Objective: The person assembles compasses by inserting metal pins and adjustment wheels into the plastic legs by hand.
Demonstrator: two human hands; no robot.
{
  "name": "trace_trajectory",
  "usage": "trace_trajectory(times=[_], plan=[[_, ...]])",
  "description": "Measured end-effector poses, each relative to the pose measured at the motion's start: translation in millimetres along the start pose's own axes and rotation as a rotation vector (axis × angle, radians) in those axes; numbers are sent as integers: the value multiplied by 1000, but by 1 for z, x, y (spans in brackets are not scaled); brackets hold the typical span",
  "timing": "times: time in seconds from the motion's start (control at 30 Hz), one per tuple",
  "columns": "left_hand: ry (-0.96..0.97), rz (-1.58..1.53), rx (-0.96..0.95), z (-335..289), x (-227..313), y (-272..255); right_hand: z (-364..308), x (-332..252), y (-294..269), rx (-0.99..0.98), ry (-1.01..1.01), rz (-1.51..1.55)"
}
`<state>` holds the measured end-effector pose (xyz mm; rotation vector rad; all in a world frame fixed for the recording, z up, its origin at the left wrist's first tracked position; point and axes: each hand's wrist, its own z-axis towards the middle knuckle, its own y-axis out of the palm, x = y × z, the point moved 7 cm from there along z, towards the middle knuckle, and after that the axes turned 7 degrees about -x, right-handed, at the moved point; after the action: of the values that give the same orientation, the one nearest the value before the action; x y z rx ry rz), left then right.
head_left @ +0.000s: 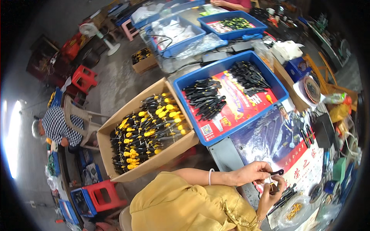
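Observation:
My left hand [252, 172] is closed, thumb and fingers pinching a slim black plastic piece [277, 172] with a small hole at its rounded end. Just below it, my right hand [273, 195] is curled around a small dark part with a bit of yellow on it, mostly hidden by the fingers. The two hands nearly meet above the poster-covered table [254, 142]. Beside the right hand lie several thin black pieces [283, 198] and a clear plastic bag [293, 211] with small yellow parts in it.
A blue tray [177, 86] with bundles of black pieces stands ahead. To its left is a cardboard box [152, 167] full of black-and-yellow pieces. Farther off are more blue trays [231, 36]. Cables, a spool [311, 89] and bags crowd the right side. A person [63, 125] sits at left.

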<state>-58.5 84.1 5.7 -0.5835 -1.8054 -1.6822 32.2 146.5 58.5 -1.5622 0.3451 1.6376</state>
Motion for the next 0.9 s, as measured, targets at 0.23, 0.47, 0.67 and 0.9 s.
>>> trace_trajectory(times=[0.23,0.47,0.67,0.9], plan=[[-16,-12,-20,4,-3,2,-9,39,-12,-214,155,103],[-19,-23,5,5,-10,-1,-5,26,-11,-107,167,96],[-16,3,34,6,-4,-3,-1,0,-3,-39,75,103],[9,-26,42,4,-1,0,-13,47,-8,-89,356,242]])
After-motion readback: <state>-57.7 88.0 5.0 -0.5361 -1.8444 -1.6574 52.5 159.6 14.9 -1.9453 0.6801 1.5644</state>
